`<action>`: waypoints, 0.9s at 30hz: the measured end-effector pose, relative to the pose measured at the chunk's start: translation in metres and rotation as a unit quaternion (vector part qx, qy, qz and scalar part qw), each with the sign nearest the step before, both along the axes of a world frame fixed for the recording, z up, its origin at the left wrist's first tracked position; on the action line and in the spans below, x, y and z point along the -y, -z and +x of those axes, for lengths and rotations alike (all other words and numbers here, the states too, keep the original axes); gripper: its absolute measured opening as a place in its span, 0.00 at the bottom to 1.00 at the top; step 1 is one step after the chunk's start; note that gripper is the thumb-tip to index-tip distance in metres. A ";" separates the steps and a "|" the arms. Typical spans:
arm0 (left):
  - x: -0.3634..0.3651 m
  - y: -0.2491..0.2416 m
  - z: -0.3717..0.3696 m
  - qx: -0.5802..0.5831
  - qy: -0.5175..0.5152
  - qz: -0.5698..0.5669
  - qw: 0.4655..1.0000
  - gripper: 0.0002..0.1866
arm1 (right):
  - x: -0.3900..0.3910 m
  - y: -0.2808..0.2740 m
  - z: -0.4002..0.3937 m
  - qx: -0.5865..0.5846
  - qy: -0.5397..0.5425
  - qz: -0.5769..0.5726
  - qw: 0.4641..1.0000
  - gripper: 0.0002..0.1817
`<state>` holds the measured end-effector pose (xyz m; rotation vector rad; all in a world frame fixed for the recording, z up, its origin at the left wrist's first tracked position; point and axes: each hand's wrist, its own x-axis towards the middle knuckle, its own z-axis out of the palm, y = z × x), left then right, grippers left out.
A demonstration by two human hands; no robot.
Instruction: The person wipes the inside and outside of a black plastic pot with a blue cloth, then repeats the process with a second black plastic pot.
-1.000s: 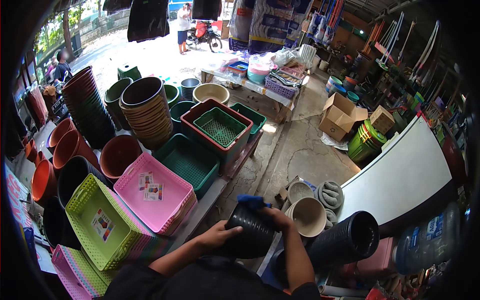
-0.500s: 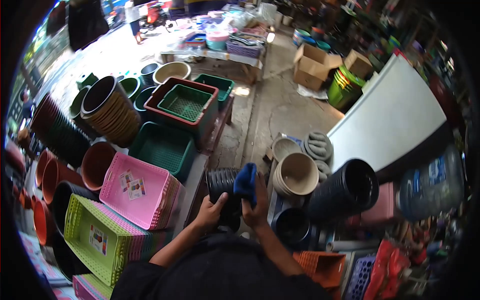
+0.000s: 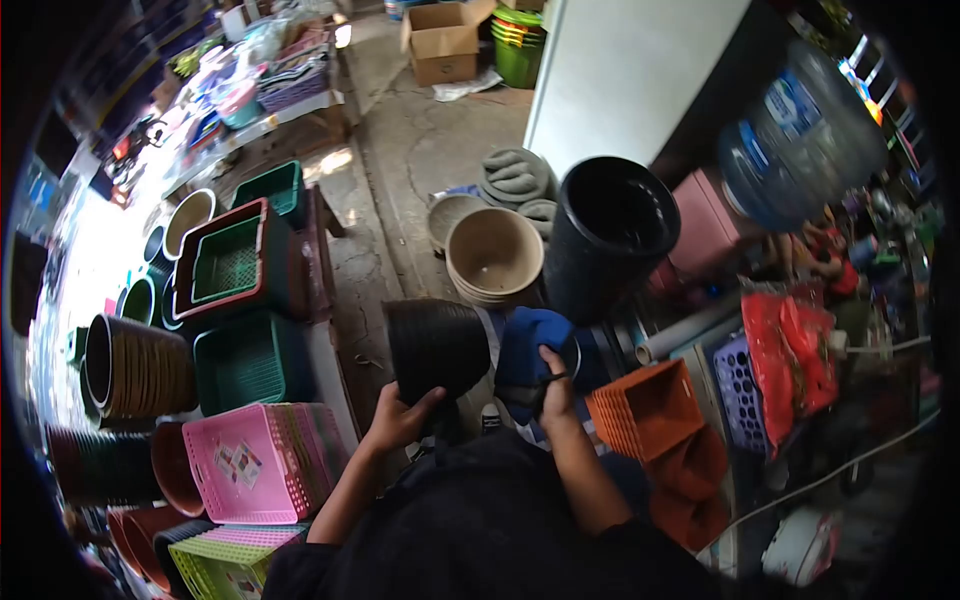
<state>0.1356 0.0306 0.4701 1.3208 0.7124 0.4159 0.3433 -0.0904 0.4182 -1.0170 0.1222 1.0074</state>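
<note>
My left hand (image 3: 405, 420) grips the lower part of a black ribbed plastic pot (image 3: 437, 345), which looks like a nested stack, tilted in front of my body. The thumb lies along its side. In my right hand (image 3: 556, 392) is a blue cloth (image 3: 532, 345), bunched and hanging just right of the pot. A gap separates cloth and pot. Beyond both hands stand stacked beige pots (image 3: 495, 252). A tall stack of black pots (image 3: 612, 235) rises to their right.
Pink baskets (image 3: 235, 465), green trays (image 3: 240, 360) and brown pots (image 3: 150, 365) crowd the left side. Orange square pots (image 3: 650, 405) and a purple basket (image 3: 738, 385) sit at right. A large water bottle (image 3: 800, 140) and a white panel (image 3: 620, 80) stand farther back.
My view has turned right, so the surroundings shift left. The blue cloth has moved from close against the black pot to apart on its right. The pot appears larger and more tilted.
</note>
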 end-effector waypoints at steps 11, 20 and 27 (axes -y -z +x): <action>0.039 0.139 0.139 -0.149 0.367 0.459 0.795 0.18 | 0.112 0.018 0.014 0.042 0.223 -0.016 0.974 0.28; 0.060 0.213 0.198 -0.279 0.495 0.482 0.666 0.18 | 0.159 0.032 -0.018 0.030 0.244 -0.093 0.965 0.25; 0.057 0.239 0.197 -0.264 0.508 0.496 0.653 0.24 | 0.169 0.041 -0.015 0.023 0.233 -0.148 0.961 0.26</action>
